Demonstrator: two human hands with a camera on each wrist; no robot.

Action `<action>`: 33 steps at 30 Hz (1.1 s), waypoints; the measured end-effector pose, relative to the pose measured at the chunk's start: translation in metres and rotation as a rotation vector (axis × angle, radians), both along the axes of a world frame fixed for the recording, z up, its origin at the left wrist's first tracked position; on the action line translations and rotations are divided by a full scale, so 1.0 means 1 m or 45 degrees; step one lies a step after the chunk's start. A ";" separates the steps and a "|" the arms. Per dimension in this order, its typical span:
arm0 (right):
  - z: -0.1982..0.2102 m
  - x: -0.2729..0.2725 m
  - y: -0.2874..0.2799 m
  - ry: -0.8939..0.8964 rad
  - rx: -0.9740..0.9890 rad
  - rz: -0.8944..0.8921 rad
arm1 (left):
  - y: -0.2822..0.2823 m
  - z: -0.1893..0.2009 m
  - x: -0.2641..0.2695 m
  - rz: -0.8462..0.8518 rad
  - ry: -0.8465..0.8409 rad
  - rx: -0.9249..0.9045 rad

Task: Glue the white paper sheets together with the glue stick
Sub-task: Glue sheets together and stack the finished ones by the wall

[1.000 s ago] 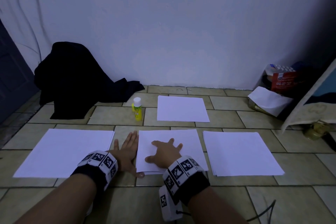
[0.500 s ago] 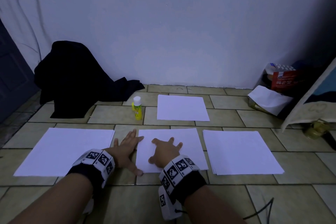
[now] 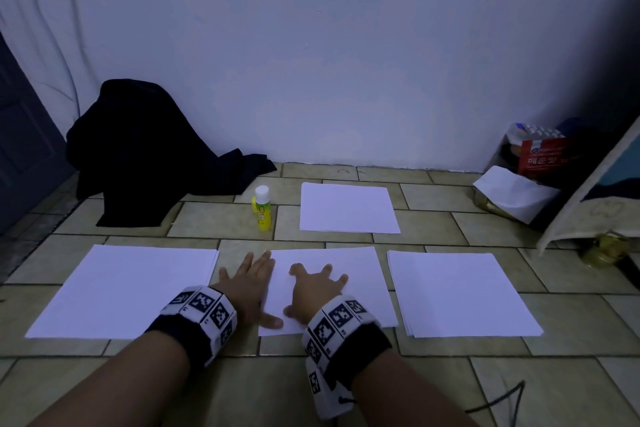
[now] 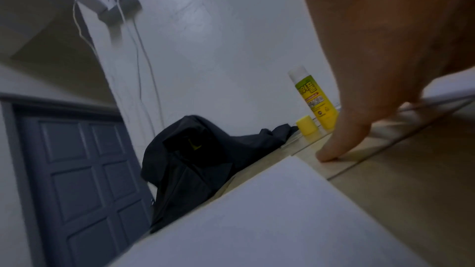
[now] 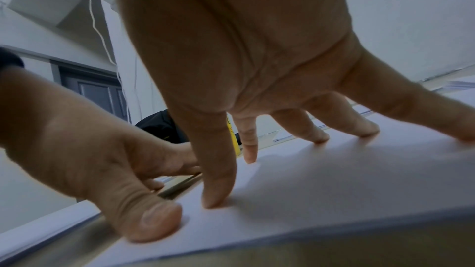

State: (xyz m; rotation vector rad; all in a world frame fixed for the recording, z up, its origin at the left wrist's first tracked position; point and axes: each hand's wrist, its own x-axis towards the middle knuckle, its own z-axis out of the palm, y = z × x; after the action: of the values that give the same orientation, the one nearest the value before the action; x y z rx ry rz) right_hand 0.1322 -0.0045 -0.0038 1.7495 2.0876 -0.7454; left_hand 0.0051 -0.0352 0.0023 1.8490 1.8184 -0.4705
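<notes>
Four paper lots: left (image 3: 121,291), middle (image 3: 349,284), right (image 3: 460,295), far (image 3: 348,208). One glue stick (image 3: 262,208), one yellow cap (image 4: 307,127), two hands (image 3: 247,282) (image 3: 313,291).

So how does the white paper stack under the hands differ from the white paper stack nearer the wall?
The white paper stack under the hands is pressed by the right hand, fingers spread, with the left hand at its left edge; the white paper stack nearer the wall lies untouched. The near one sits in a row between two other stacks; the far one sits alone beside the yellow glue stick. Both lie flat on the tiled floor.
</notes>
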 end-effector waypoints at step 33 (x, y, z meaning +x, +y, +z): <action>0.013 0.078 0.030 -0.297 0.179 0.089 | 0.002 0.014 -0.002 -0.144 0.114 0.062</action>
State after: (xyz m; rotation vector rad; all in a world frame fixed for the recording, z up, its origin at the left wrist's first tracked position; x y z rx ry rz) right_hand 0.2103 0.0259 0.0087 1.7304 2.0708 -0.3626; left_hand 0.0032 -0.0335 0.0165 2.0009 1.8040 -0.5630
